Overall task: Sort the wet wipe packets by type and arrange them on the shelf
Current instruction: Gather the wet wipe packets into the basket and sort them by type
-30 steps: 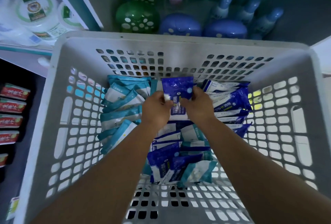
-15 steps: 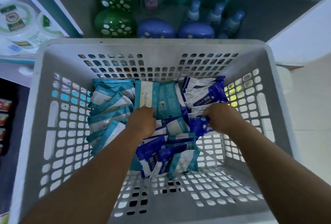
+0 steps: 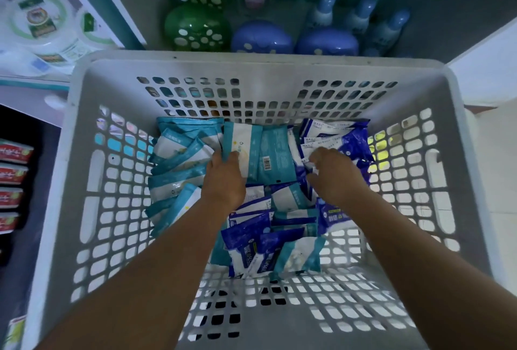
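Note:
Both hands reach down into a white perforated basket (image 3: 260, 70) holding several wet wipe packets. Teal packets (image 3: 179, 159) stand in a row along the left side. Dark blue packets (image 3: 349, 137) are stacked at the far right. A mixed pile of blue and teal packets (image 3: 268, 240) lies in the middle. My left hand (image 3: 223, 179) grips the near edge of a teal and white packet (image 3: 243, 142) at the back centre. My right hand (image 3: 333, 173) rests with curled fingers on the blue stack; what its fingertips hold is hidden.
Beyond the basket, a shelf holds green spotted containers (image 3: 195, 25), blue rounded containers (image 3: 263, 39) and blue bottles (image 3: 361, 17). Round white tubs (image 3: 39, 19) sit at the upper left. Red packets (image 3: 14, 173) line a dark shelf at the left.
A second ago both hands held one blue packet up at the centre. It now lies with the blue stack on the right, and my left hand has taken hold of a teal packet.

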### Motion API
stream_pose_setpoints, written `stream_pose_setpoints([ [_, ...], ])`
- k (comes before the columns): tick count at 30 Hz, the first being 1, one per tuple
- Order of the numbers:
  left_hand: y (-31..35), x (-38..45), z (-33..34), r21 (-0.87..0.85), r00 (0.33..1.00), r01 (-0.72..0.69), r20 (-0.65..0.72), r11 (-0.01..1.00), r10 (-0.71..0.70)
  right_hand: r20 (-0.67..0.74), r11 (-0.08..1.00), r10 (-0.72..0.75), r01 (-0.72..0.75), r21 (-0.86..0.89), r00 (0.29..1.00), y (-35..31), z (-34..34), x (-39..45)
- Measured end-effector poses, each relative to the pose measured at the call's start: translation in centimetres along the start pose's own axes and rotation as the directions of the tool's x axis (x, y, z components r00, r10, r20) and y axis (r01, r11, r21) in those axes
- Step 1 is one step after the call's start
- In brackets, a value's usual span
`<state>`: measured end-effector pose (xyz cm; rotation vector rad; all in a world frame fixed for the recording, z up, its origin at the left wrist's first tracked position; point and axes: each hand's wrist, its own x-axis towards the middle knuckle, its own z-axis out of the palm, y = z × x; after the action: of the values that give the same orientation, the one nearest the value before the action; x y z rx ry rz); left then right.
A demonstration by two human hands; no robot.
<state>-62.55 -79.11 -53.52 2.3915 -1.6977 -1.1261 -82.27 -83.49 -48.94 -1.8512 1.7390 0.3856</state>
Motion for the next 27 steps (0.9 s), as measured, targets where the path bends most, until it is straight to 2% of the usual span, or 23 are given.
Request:
stream_pose_setpoints([
  [2,0.2,0.4,0.1,-0.077,0.999,0.022,-0.025,0.997,-0.024,0.037,0.983,-0.036,0.029,0.179,0.999,-1.6,0.3,1.3],
  [4,0.4,0.7,0.1,-0.148,0.996,0.039,-0.068,0.988,-0.05,0.108,0.965,-0.038,0.008,0.263,0.993,-3.1,1.2,2.6],
  [8,0.3,1.4,-0.2,-0.274,0.984,0.09,-0.123,0.957,-0.128,0.093,0.942,0.105,-0.129,0.309,0.99,-4.4,3.3,5.5],
  [10,0.1,2.0,-0.2,-0.26,0.981,0.112,-0.124,0.959,-0.149,0.085,0.931,0.185,-0.202,0.305,0.979,-4.7,3.8,6.5],
  [14,0.7,2.2,-0.3,-0.287,0.984,0.098,-0.115,0.953,-0.136,0.051,0.896,0.238,-0.239,0.375,0.97,-5.3,4.3,7.4],
  [17,1.2,1.7,-0.5,-0.32,0.984,0.072,-0.134,0.945,-0.121,0.003,0.877,0.204,-0.184,0.443,0.979,-5.6,3.8,7.1],
  [22,1.2,0.4,-2.8,-0.387,0.954,-0.054,-0.292,0.921,-0.067,-0.182,0.838,0.064,0.046,0.544,0.981,-6.4,1.0,5.0],
  [24,1.1,-0.6,-4.3,-0.41,0.942,-0.086,-0.329,0.908,-0.059,-0.196,0.802,0.051,0.077,0.593,0.979,-6.4,0.3,3.7],
  [27,-0.3,-2.3,-6.6,-0.366,0.922,-0.055,-0.377,0.929,-0.094,-0.223,0.799,0.037,0.105,0.591,0.974,-6.5,-0.9,1.9],
])
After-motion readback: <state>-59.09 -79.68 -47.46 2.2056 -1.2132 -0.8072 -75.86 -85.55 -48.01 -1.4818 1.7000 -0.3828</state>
